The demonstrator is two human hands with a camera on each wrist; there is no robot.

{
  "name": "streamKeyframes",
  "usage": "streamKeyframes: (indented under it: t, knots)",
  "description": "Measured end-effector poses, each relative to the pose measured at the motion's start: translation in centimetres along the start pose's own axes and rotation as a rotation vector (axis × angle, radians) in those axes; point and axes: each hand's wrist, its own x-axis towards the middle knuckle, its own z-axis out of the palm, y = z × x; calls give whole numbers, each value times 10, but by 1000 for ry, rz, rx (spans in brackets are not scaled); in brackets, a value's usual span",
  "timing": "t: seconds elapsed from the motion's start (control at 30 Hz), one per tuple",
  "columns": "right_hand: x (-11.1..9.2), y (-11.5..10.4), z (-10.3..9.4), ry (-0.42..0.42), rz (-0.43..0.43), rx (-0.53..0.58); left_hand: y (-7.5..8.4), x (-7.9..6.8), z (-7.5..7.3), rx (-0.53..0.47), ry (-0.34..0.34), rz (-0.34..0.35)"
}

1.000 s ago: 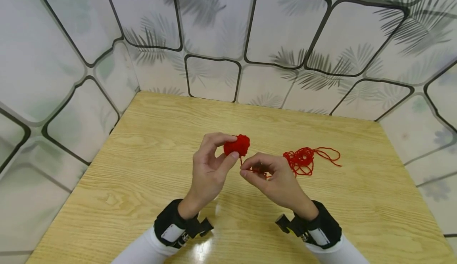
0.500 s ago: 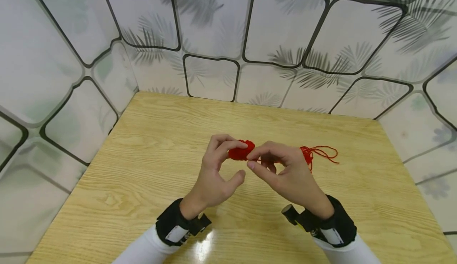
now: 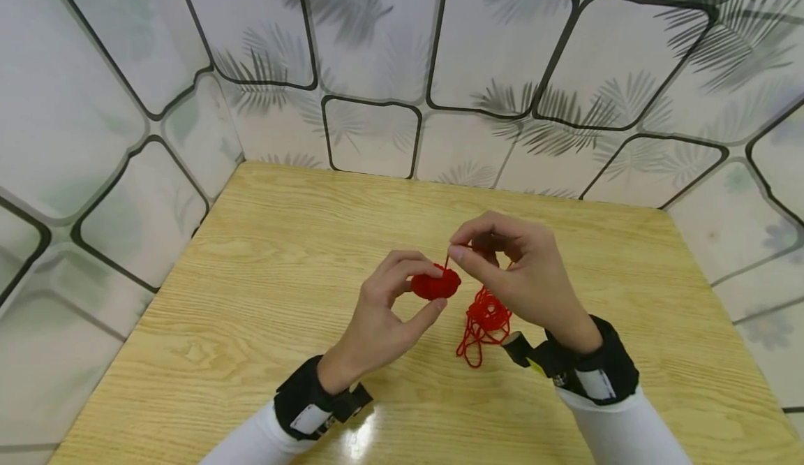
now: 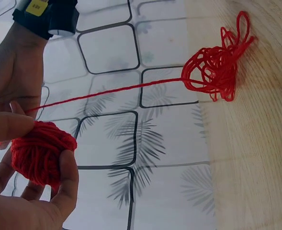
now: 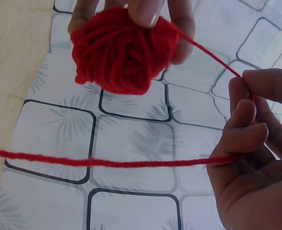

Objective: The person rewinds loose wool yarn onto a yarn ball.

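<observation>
As left hand (image 3: 386, 318) grips red ball (image 3: 435, 285), right hand (image 3: 530, 269) (now farther off), pinching strand (image 5: 131, 164)

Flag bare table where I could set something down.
Bare: table left of the left hand, right of the right hand, and the strip along the back wall. Crowded: center, with both hands, red yarn ball, and loose red tangle, possibly dangling.

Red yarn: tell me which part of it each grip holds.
The left grip holds the wound yarn ball round its outside; the right grip pinches the strand partway between the ball and the loose tangle.
</observation>
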Motion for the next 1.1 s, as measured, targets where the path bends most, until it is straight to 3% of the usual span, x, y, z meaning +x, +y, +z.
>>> streamKeyframes:
  t: [0.27,0.6,0.83,1.1]
  knots:
    - [9,14,2,2,49,50,3,0,0,-8,13,30]
    - [18,49,12,-87,144,112,3,-2,1,-93,6,66]
    - [8,69,25,-137,232,194,2,-2,0,-122,38,86]
    - [-14,70,37,-147,331,143,2,4,-3,-134,132,110]
